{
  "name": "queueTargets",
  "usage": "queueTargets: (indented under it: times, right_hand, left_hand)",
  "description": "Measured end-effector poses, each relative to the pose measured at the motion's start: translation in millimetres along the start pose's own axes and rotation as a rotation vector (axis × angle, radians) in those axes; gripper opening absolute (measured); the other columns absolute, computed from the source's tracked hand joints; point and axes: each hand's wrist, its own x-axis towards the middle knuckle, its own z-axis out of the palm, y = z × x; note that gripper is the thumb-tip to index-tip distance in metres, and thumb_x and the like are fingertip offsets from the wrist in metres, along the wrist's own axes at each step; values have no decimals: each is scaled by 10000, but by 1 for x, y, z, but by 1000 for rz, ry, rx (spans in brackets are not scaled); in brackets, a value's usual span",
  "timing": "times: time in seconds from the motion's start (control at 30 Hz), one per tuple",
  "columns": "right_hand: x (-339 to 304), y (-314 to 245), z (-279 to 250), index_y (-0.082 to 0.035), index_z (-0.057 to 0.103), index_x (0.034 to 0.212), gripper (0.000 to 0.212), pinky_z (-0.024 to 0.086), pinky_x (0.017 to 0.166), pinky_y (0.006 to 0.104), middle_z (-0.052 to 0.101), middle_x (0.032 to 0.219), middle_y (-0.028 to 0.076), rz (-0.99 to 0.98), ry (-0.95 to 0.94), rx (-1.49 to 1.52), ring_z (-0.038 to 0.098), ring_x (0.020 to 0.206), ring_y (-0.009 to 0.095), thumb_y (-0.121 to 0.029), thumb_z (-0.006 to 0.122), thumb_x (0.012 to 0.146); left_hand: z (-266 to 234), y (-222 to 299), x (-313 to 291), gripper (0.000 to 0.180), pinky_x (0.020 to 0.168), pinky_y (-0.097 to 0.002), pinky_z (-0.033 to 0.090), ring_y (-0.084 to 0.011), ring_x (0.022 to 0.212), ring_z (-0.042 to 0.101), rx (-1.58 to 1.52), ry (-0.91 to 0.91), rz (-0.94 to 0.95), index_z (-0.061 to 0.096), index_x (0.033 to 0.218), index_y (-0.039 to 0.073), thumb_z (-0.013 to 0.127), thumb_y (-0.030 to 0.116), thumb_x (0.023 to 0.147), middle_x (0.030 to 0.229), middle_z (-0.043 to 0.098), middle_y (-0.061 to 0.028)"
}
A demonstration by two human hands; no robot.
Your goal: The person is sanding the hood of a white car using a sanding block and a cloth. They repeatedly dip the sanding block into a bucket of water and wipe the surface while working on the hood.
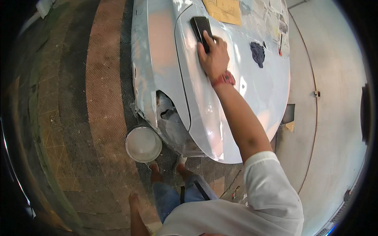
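Observation:
My right hand [214,56] reaches far forward and grips the near end of a long black sanding block [200,26]. The block lies against the pale grey-white hood [256,90] of a car, close to the seam with the fender [164,47]. Pinkish patches show through the coating on both panels. A crumpled dark cloth [258,54] rests on the hood to the right of that hand. Low at my left side hangs my left hand [134,200], away from the car; its fingers are too unclear to read.
A round bucket [143,144] of cloudy liquid stands on the floor by my feet, beside the opening at the car's front corner. Brown paper [223,11] and newspaper sheets [262,17] cover the far part of the car. Ribbed mats [104,78] run along the left; a pale wall [334,78] rises at right.

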Motion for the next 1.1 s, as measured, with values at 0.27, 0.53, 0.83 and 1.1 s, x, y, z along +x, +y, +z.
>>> queueTargets:
  times: [0.27, 0.53, 0.83, 1.1]
  right_hand:
    - [-153, -5, -57, -208, 674, 1516, 582, 549, 1019, 499, 651, 1370, 219, -62, -193, -32, 641, 1185, 401, -236, 807, 950]
    - [-33, -4, -1, -171, 695, 1455, 484, 556, 981, 501, 683, 1311, 223, -25, 14, -23, 643, 1166, 424, -259, 759, 983]
    - [-51, 9, -11, -179, 714, 1445, 483, 567, 1005, 497, 664, 1368, 230, 40, -29, 43, 639, 1220, 428, -272, 770, 974]
    - [-130, -24, -24, -185, 623, 1542, 644, 557, 954, 513, 582, 1506, 270, -181, -177, -58, 633, 1082, 459, -240, 807, 927]
  left_hand:
    - [10, 31, -27, 572, 1315, -498, 323, -360, 1594, 413, -118, 64, 274, 439, 1666, 33, 431, 331, 1177, 1718, 434, -203]
    - [11, 0, -8, 566, 1314, -492, 330, -359, 1589, 421, -56, 103, 181, 434, 1666, 27, 423, 321, 1183, 1714, 437, -208]
    - [14, -15, -2, 558, 1312, -486, 338, -358, 1582, 431, -43, 74, 151, 429, 1665, 19, 414, 311, 1189, 1710, 440, -213]
    - [21, -18, -4, 552, 1311, -480, 345, -357, 1577, 439, -101, 92, 161, 424, 1665, 12, 407, 301, 1195, 1706, 443, -217]
